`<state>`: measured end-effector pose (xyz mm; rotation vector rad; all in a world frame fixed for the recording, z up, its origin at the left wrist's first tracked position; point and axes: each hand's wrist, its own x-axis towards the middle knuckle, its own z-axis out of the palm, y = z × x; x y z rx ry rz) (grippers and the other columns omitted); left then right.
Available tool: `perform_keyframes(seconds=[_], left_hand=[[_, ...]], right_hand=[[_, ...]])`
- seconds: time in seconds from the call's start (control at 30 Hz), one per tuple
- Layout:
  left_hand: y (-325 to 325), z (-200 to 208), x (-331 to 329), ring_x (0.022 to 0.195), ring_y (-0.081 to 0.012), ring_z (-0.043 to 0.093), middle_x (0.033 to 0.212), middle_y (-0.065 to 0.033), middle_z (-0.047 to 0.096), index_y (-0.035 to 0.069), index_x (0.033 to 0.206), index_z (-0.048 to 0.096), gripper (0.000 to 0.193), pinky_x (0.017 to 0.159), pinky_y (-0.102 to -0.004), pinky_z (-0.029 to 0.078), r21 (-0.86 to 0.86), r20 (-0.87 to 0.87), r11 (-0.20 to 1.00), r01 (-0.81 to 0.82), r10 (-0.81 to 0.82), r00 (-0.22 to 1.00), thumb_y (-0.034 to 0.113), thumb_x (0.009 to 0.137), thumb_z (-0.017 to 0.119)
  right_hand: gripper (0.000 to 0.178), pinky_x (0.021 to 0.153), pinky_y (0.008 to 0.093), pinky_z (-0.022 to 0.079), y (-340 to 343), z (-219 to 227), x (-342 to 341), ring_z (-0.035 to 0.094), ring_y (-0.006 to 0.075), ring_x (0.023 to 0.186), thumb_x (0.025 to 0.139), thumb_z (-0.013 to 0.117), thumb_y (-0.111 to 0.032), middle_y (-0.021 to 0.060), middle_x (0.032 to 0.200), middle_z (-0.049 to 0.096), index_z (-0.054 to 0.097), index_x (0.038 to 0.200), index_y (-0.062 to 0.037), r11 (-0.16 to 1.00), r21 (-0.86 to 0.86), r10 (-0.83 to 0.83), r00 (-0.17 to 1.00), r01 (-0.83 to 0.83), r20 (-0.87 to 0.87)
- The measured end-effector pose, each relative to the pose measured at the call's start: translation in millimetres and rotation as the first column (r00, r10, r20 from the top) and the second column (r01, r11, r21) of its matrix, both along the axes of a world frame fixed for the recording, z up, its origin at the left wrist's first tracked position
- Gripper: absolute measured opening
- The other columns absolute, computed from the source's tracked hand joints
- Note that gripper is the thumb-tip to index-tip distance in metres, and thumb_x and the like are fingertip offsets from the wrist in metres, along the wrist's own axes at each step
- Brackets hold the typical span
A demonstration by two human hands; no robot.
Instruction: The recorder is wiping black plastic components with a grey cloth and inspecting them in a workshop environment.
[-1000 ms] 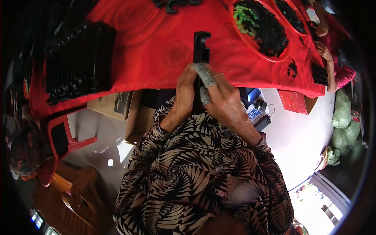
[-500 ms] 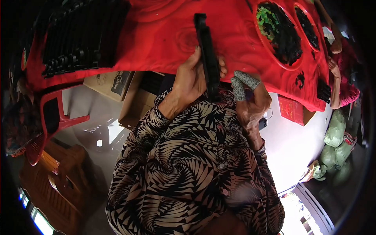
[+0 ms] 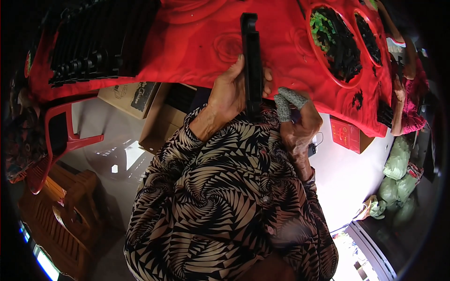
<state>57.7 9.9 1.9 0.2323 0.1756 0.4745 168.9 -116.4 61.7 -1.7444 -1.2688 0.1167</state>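
A long, narrow black plastic bar (image 3: 253, 70) stands almost upright before my chest, over the near edge of a red cloth-covered table (image 3: 197, 47). My left hand (image 3: 226, 96) is wrapped round its lower half, thumb along one side and fingertips showing on the other. The bar's top end has a small hooked step. Just right of its lower end is my right hand (image 3: 302, 117), apart from the bar. Grey speckled covers (image 3: 283, 105) sit on two of its fingers, which are drawn together; whatever lies between them is hidden.
Many similar black bars (image 3: 93, 47) lie stacked at the table's left. At the right, a red basin (image 3: 348, 86) contains small black and green pieces, beside a second basin (image 3: 375, 66). Another person's forearm (image 3: 398, 103) is at the far right. A cardboard box (image 3: 123, 100) sits below the table edge.
The bar has turned slightly, its top shifting right and standing straighter. My left hand keeps its hold. My right hand has moved very little.
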Motion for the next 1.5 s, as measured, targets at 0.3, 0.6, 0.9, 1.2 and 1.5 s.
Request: perform_keyframes(seconds=[0.3,0.6,0.9,1.2,1.5], left_hand=[[-2.8,-4.4,-0.9,0.083,-0.0230,0.061,0.101,-0.0139,0.060,0.001,0.117,0.049,0.055,0.077,-0.0342,0.051,0.005,0.027,1.000,0.013,-0.013,1.000,0.049,0.104,0.026],[3.1,-2.9,-1.1,0.085,-0.0236,0.062,0.099,-0.0150,0.063,0.000,0.116,0.052,0.052,0.078,-0.0341,0.051,0.020,0.008,1.000,0.002,-0.002,1.000,0.044,0.106,0.027],[-2.6,4.6,-3.2,0.082,-0.0210,0.057,0.097,-0.0106,0.058,0.000,0.118,0.050,0.054,0.074,-0.0311,0.049,0.088,-0.066,0.995,0.052,-0.046,0.997,0.049,0.103,0.033],[0.0,-5.6,-1.3,0.083,-0.0200,0.062,0.098,-0.0098,0.065,0.003,0.119,0.054,0.051,0.078,-0.0350,0.052,0.066,0.012,0.995,0.075,-0.076,0.997,0.047,0.104,0.033],[-5.3,11.7,0.7,0.064,-0.0122,0.058,0.084,-0.0047,0.064,0.006,0.102,0.057,0.040,0.054,-0.0276,0.051,0.356,-0.422,0.913,0.202,-0.036,0.906,0.043,0.102,0.043]], right_hand=[[0.023,0.067,0.0259,0.052,-4.3,-4.2,0.8,0.065,0.0167,0.076,0.077,0.072,0.006,0.0110,0.092,0.069,0.071,0.099,0.0001,0.998,-0.063,0.021,1.000,-0.021,-0.001],[0.031,0.064,0.0305,0.052,3.7,-5.7,1.4,0.066,0.0249,0.073,0.070,0.065,0.012,0.0166,0.091,0.067,0.068,0.100,0.0034,0.996,-0.044,0.081,0.996,-0.080,0.026],[0.023,0.060,0.0277,0.050,-0.2,-13.2,-0.8,0.062,0.0189,0.067,0.075,0.068,0.009,0.0127,0.089,0.068,0.069,0.097,0.0017,0.998,-0.038,0.049,0.998,-0.047,0.045],[0.023,0.061,0.0273,0.051,0.5,-12.6,-0.3,0.064,0.0195,0.069,0.075,0.073,0.005,0.0123,0.089,0.068,0.069,0.097,0.0018,0.999,0.012,0.044,0.996,-0.045,0.075],[0.056,0.082,0.0438,0.051,9.6,14.1,1.0,0.056,0.0381,0.103,0.066,0.078,-0.003,0.0202,0.126,0.052,0.059,0.118,0.0018,0.987,-0.147,0.109,0.931,-0.061,0.349]])
